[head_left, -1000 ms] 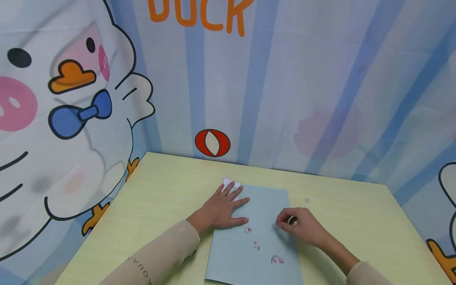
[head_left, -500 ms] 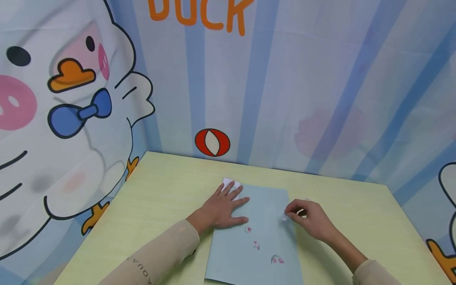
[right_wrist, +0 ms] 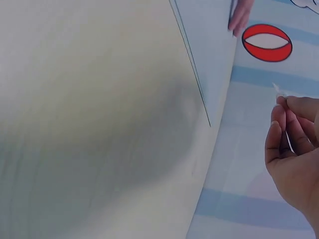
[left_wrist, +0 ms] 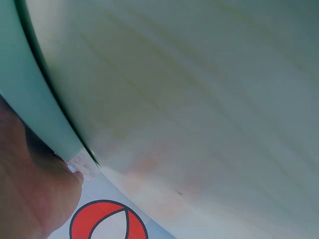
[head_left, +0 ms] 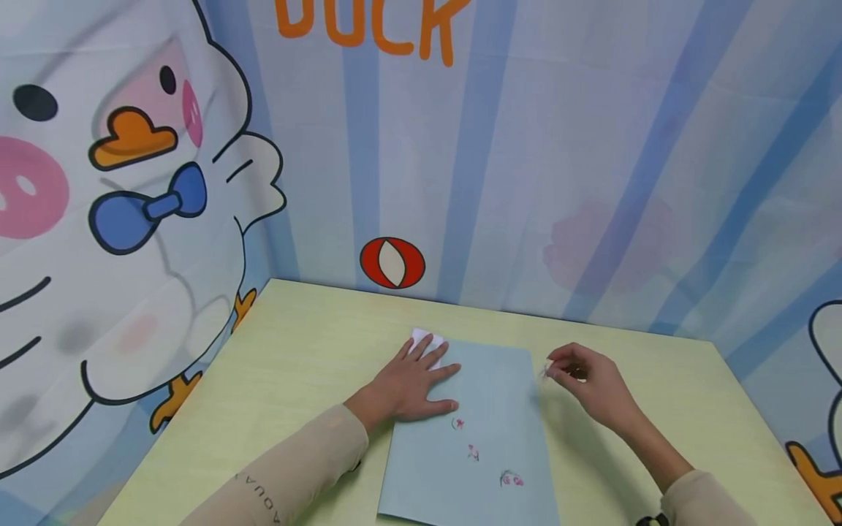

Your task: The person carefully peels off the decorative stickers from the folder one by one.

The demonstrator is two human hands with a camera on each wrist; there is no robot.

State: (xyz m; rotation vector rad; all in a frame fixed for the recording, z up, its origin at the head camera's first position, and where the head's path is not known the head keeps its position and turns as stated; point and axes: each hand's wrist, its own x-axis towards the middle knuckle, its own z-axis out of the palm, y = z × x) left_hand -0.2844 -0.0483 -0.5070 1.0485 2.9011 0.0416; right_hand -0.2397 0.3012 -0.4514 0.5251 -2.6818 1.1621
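Note:
My left hand (head_left: 414, 383) lies with fingers spread over the upper left of a pale blue folder or board (head_left: 473, 394). Under its fingertips is a small white paper (head_left: 421, 337); pinkish print shows on this paper (left_wrist: 83, 163) in the left wrist view. Just beyond the board's right edge, my right hand (head_left: 592, 383) pinches a small, thin, see-through scrap (head_left: 545, 370) between thumb and forefinger. The scrap (right_wrist: 277, 89) juts up from the fingertips in the right wrist view. Small pink-and-dark decorations, one a double pink shape (head_left: 511, 479), dot the board's lower half.
The pale yellow table (head_left: 316, 329) ends at the back against a blue striped cloth (head_left: 421, 146) with a printed red ball (head_left: 392, 263). A large printed duck (head_left: 131, 256) fills the cloth at left.
My right hand has lifted away from the board's surface, moving right and toward the back with the see-through scrap. The left hand has stayed in place.

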